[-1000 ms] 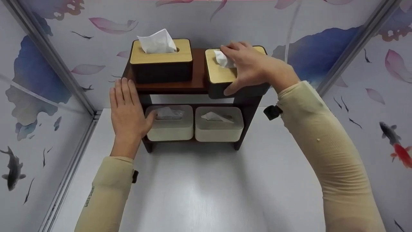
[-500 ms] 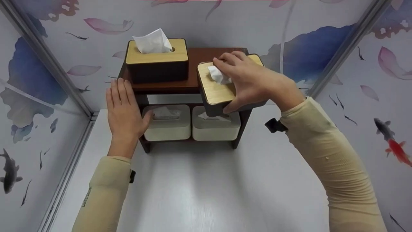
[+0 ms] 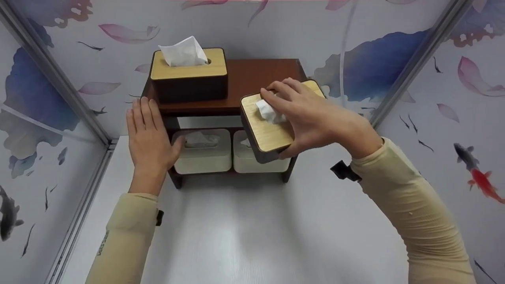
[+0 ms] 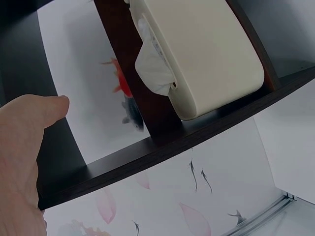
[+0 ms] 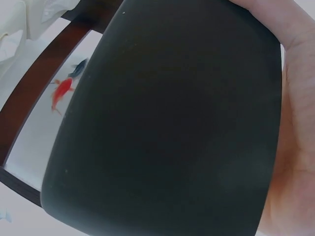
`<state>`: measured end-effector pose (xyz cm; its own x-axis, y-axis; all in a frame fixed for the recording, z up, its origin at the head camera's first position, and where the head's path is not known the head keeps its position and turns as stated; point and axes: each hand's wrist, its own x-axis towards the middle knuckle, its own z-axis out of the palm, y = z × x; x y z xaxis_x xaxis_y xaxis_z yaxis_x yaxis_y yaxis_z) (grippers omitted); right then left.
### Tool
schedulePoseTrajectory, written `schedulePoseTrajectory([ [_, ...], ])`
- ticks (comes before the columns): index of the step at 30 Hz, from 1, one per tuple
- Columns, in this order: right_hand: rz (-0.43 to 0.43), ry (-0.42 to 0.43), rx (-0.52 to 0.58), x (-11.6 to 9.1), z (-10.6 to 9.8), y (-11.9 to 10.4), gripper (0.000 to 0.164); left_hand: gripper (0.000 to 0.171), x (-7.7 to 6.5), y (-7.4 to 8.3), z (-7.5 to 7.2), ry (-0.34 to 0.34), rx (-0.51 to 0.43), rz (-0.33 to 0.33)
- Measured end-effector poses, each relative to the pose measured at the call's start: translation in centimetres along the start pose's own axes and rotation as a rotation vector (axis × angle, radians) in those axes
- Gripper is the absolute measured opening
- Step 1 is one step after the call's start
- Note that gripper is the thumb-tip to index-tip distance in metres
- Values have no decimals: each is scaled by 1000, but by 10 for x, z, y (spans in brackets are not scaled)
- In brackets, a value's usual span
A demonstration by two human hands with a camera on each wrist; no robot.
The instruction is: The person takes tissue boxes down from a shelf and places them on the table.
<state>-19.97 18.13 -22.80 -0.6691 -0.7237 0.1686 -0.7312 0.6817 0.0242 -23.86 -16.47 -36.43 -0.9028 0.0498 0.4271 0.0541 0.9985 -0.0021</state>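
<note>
My right hand grips a black tissue box with a light wood lid from above, thumb at the front, fingers over the far side. The box hangs tilted off the front of the dark brown shelf, a crumpled tissue poking from its slot. Its black side fills the right wrist view. My left hand lies with straight fingers against the shelf's left side, its thumb by the side panel. A matching tissue box stands on the top at left, tissue raised.
Two cream tissue boxes sit on the lower shelf: the left one shows whole, the right one is partly hidden behind the held box. A white floor surface lies in front. Patterned panels enclose the back and sides.
My right hand has lifted the black tissue box off the right of the shelf top, bringing it forward and turning it. My left hand stays at the shelf's side.
</note>
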Motion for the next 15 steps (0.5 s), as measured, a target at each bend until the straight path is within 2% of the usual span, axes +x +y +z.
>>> schedulePoseTrajectory([
  [6,-53,22,-18,-15,10,-6,124,110,-1,0,-1,5,-14,3],
  [15,-54,6,-6,-34,32,-5,123,110,-1,0,-2,-9,-20,8],
])
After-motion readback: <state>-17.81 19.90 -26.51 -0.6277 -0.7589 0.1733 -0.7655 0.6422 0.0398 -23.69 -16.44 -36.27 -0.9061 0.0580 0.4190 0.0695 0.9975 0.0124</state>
